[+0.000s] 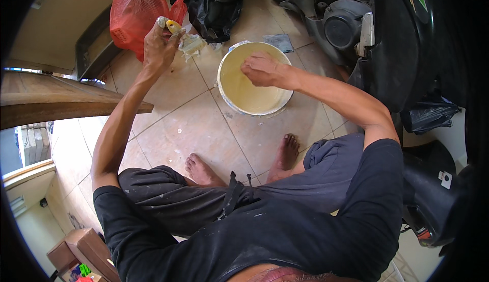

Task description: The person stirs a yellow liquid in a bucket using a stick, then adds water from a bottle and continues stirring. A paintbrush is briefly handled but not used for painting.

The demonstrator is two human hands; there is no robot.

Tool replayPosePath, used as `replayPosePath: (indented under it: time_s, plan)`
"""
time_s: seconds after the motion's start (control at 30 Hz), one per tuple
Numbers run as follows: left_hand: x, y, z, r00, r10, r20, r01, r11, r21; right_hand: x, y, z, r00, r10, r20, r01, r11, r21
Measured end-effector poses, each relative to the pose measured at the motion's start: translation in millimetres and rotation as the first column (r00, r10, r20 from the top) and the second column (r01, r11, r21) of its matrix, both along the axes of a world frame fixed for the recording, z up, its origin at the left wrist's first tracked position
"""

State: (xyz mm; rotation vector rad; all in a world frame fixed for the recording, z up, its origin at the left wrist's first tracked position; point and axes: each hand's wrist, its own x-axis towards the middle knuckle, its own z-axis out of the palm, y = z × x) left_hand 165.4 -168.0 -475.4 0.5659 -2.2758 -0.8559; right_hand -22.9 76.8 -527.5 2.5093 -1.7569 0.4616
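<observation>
My left hand (159,48) is raised at the far left, its fingers closed around a yellow-handled putty knife (173,26). Pale paste coats the blade and smears the fingertips. My right hand (262,69) is over the mouth of a round bucket (220,84), fingers curled down toward the inside. Whatever those fingers hold, if anything, is hidden beneath the hand. Smooth pale-yellow paste (252,99) lines the bucket, and splashes mark its rim. The bucket stands upright on the tiled floor beyond my bare feet.
A red plastic bag over a basket (137,17) and a black plastic bag (216,15) lie at the back. Dark motorbike parts (341,32) crowd the right. A wooden edge (76,99) juts in from the left. A grey-blue sheet (278,43) lies behind the bucket.
</observation>
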Motion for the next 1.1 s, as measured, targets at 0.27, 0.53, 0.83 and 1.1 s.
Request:
replayPosePath:
  time_s: [0.27,0.53,0.83,1.1]
  plan:
    - [7.5,-1.4,-2.2,1.000,-0.003,-0.023,0.003,1.000,-0.006,4.0,14.5,3.5,0.989,0.081,-0.124,-0.015,0.886,0.463]
    - [1.0,-2.9,-5.1,0.999,-0.028,-0.028,0.028,1.000,-0.005,-0.4,6.1,-7.7,0.986,-0.005,0.166,0.007,1.000,-0.016]
    - [10.8,-4.3,-4.1,1.000,0.004,0.003,-0.004,1.000,-0.018,23.6,9.6,29.6,0.975,0.072,-0.208,0.085,0.749,0.658]
    - [2.1,-0.9,-6.1,0.999,-0.038,-0.020,0.037,0.999,-0.040,0.0,0.3,-30.5,0.998,-0.005,-0.060,-0.002,0.992,-0.128]
